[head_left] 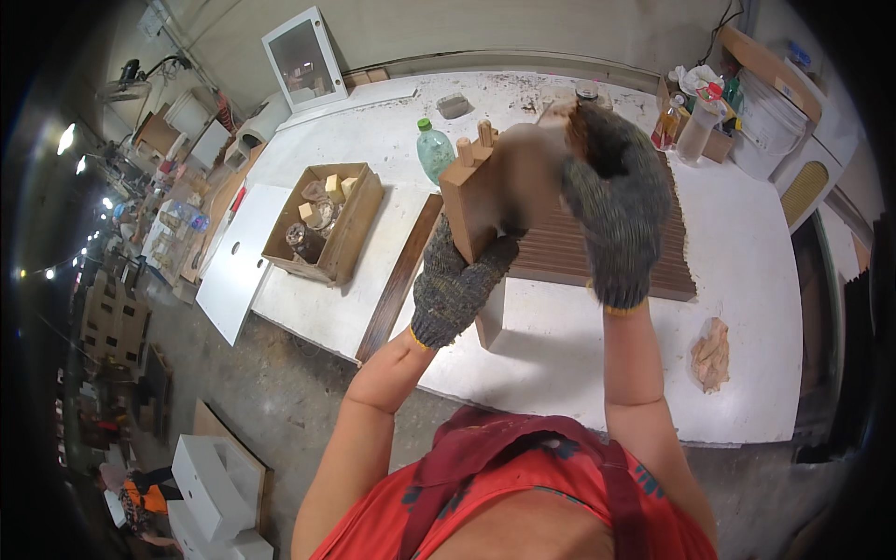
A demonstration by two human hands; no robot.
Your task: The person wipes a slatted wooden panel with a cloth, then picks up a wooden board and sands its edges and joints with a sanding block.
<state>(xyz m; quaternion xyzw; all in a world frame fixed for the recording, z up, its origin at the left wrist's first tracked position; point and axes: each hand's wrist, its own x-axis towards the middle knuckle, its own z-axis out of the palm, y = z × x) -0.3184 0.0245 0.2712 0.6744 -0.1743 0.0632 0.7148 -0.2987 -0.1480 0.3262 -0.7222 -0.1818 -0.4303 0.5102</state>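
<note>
My left hand (464,285), in a dark grey knitted glove with a yellow cuff, is wrapped round a brown wooden piece (464,201) held tilted above the table. Light wooden dowels (466,152) stick out of its upper end. My right hand (621,201), gloved the same way, is raised beside the piece's far end with its fingers curled. Dark brown stains or a brown cloth show at those fingers; I cannot tell which. The area between the two hands is blurred. Below them lies a stack of brown grooved boards (597,247).
On the white table (560,373) stand a cardboard box (341,233) with wood blocks and a jar, a green-capped bottle (433,149) and a grey block (454,105). A dark strip (399,280) lies left, a crumpled brown paper (711,355) right. Bottles (695,126) and a bucket (770,131) stand far right.
</note>
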